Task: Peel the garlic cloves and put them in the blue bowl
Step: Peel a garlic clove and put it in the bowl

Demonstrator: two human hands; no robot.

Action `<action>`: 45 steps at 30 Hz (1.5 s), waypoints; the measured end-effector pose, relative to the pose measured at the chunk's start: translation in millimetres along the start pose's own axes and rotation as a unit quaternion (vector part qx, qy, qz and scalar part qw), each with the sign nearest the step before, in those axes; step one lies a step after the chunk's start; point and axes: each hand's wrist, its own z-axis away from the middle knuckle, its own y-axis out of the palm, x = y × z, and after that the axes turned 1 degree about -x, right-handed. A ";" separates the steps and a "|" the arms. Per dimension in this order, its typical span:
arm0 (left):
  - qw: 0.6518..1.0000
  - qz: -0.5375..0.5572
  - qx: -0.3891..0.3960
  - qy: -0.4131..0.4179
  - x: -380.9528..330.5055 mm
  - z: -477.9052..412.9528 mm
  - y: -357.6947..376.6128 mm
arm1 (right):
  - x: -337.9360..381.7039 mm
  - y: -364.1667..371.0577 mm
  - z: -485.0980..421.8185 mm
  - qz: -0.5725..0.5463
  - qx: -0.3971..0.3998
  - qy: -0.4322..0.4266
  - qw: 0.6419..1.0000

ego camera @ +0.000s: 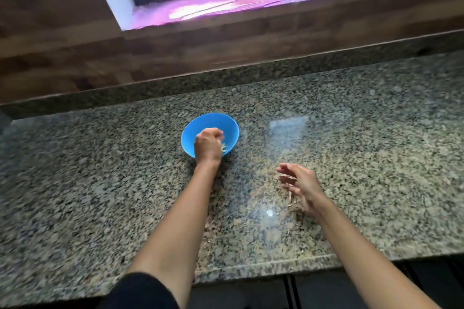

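A speckled granite countertop [100, 170] runs below a window, with the blue bowl [213, 121] set toward its back. The left hand [208, 144] hangs over the bowl, fingers curled. Pale garlic cloves [224, 147] show at its fingertips, but blur hides whether they are gripped or already lying inside. Right of the bowl and nearer the person, the right hand [301, 183] is spread and empty over papery peel scraps [292, 202]. No unpeeled garlic is visible, so the task looks close to done.

The left hand [208, 144] is held curled over the blue bowl [198, 124] on the granite counter [100, 183]; at 4 o'clock from it, the right hand [300, 184] is held with fingers spread above peel scraps [292, 202].
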 end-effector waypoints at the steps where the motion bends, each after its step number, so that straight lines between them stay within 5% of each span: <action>1: 0.997 -0.053 0.039 -0.044 6.5 -11.9 5.2 | 0.4 -6.2 -2.5 -0.010 -0.005 0.000 1.000; 4: 0.984 -0.146 0.058 -0.085 8.3 -16.8 8.2 | -2.7 -26.2 -6.4 -0.044 -0.032 0.003 0.999; 7: 0.994 -0.057 0.008 0.094 -22.0 20.4 28.5 | -6.1 -45.5 -9.1 -0.078 -0.080 0.001 0.994; 9: 0.972 -0.056 0.129 0.188 -39.8 62.0 59.0 | -8.7 -53.5 -9.9 -0.079 -0.121 0.006 0.990; 11: 0.948 -0.086 0.257 0.167 -42.9 95.5 91.2 | -13.4 -56.1 -7.2 -0.051 -0.124 0.022 0.991; 14: 0.950 -0.072 0.259 0.159 -38.0 104.7 110.0 | -21.8 -54.3 -4.2 -0.029 -0.093 0.034 0.995; 16: 0.961 0.043 0.260 0.083 -30.8 102.7 103.8 | -25.5 -47.9 -1.7 -0.011 -0.068 0.030 0.997; 20: 0.928 0.257 0.267 -0.027 -17.6 107.8 74.1 | -26.9 -22.9 4.4 -0.026 0.002 0.041 0.999; 24: 0.943 0.178 0.268 0.087 -6.5 114.1 55.7 | -24.6 -3.9 5.4 0.012 0.030 0.061 0.998; 29: 0.973 0.096 0.143 0.156 21.2 116.5 43.2 | -30.6 10.9 9.6 -0.015 0.071 0.065 0.995; 35: 0.942 0.016 0.084 0.326 35.2 124.4 41.8 | -50.2 20.4 15.8 -0.006 0.032 0.024 0.999; 42: 0.946 0.023 0.081 0.313 42.6 126.5 47.3 | -57.8 24.4 15.7 -0.026 0.009 0.026 0.999; 45: 0.964 0.033 0.194 0.181 34.9 120.0 42.9 | -54.6 18.2 16.3 0.028 0.035 0.029 0.999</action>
